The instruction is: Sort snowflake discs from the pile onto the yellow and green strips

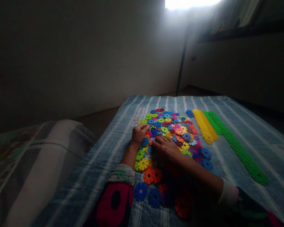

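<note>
A wide heap of colourful plastic snowflake discs (164,129), notched around the rim, covers the middle of the cloth. My left hand (139,135) is at the heap's left edge, thumb and fingers pinched together; whatever they hold is too small to make out. Across the heap's centre reaches my right hand (167,148), palm down, with its fingers bent together. Its fingertips meet an orange disc (152,141), and what lies under the fingers is hidden. Nearer to me are a yellow disc (143,164), blue discs (140,191) and orange discs (148,175).
Right of the heap lie a long green row of joined discs (239,149), a shorter green row (213,123) and yellow rows (202,126). A striped blue cloth (104,151) covers the table. A lamp (191,3) shines behind it; a cloth-covered seat (49,151) stands left.
</note>
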The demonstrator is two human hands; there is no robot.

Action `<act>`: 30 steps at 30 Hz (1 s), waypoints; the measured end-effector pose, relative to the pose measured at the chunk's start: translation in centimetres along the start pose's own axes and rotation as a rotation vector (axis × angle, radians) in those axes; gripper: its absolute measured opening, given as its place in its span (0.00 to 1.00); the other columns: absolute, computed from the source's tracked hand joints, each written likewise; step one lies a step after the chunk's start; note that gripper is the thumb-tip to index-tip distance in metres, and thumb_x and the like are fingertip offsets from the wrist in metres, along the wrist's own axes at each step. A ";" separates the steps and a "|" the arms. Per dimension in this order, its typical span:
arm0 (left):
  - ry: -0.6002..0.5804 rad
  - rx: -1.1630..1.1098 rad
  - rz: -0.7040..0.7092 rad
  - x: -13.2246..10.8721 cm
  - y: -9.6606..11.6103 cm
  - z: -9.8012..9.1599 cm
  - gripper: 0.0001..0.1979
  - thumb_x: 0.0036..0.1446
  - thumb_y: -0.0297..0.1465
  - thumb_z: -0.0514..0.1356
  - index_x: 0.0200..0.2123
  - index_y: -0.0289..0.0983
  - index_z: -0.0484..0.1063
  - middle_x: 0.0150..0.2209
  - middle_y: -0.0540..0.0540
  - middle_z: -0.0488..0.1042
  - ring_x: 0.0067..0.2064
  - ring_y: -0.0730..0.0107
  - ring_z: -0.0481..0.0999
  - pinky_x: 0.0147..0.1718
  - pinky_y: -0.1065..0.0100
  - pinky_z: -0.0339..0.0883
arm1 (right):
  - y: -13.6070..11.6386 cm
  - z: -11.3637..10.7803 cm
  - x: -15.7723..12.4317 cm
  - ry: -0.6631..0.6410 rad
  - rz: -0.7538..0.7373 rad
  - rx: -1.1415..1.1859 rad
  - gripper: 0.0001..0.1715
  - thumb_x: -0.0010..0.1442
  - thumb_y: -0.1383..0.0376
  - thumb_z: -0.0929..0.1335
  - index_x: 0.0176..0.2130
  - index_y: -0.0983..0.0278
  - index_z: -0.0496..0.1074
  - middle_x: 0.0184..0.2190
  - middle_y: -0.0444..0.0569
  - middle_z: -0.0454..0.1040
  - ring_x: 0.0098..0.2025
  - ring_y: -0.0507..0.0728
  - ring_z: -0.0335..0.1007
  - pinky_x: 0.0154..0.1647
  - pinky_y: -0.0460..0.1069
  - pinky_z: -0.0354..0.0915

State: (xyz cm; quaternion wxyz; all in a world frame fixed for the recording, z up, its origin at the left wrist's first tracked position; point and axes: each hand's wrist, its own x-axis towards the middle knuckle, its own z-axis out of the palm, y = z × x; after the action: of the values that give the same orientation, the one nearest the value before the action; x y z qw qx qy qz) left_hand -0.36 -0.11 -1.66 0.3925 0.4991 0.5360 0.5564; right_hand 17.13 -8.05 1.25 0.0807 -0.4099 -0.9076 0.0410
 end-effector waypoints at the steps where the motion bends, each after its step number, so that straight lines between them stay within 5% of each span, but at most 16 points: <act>1: -0.003 -0.010 -0.008 0.0 0.0 0.0 0.16 0.41 0.41 0.68 0.31 0.37 0.82 0.34 0.44 0.82 0.40 0.60 0.78 0.43 0.64 0.68 | -0.2 0.2 -0.7 0.005 -0.001 0.003 0.17 0.65 0.60 0.67 0.52 0.63 0.72 0.51 0.56 0.73 0.55 0.64 0.66 0.54 0.57 0.62; 8: -0.004 -0.075 -0.050 -0.3 0.1 0.1 0.18 0.37 0.43 0.71 0.30 0.36 0.82 0.32 0.44 0.81 0.39 0.61 0.77 0.42 0.64 0.68 | -0.6 -0.3 -2.2 -0.027 0.060 0.009 0.15 0.67 0.64 0.64 0.34 0.64 0.77 0.37 0.52 0.77 0.42 0.57 0.69 0.48 0.53 0.59; 20: 0.005 -0.282 -0.142 -0.2 0.4 0.0 0.18 0.36 0.42 0.72 0.27 0.35 0.79 0.33 0.41 0.81 0.43 0.57 0.80 0.48 0.59 0.69 | -2.2 0.1 4.5 -0.031 0.114 0.008 0.16 0.68 0.62 0.62 0.45 0.63 0.77 0.47 0.56 0.74 0.53 0.62 0.64 0.50 0.54 0.61; 30: 0.029 -0.335 -0.143 -0.4 0.9 0.1 0.21 0.35 0.44 0.73 0.27 0.34 0.79 0.33 0.39 0.81 0.44 0.55 0.80 0.47 0.58 0.70 | -0.7 1.4 4.9 0.056 0.173 -0.016 0.14 0.66 0.63 0.63 0.43 0.63 0.78 0.49 0.56 0.72 0.55 0.62 0.60 0.54 0.56 0.59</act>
State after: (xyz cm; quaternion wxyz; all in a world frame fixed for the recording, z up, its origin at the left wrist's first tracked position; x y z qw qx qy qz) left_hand -0.06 -0.58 -0.81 0.5009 0.3792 0.4754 0.6159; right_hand 13.18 -4.79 0.53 0.0992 -0.4885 -0.8664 0.0292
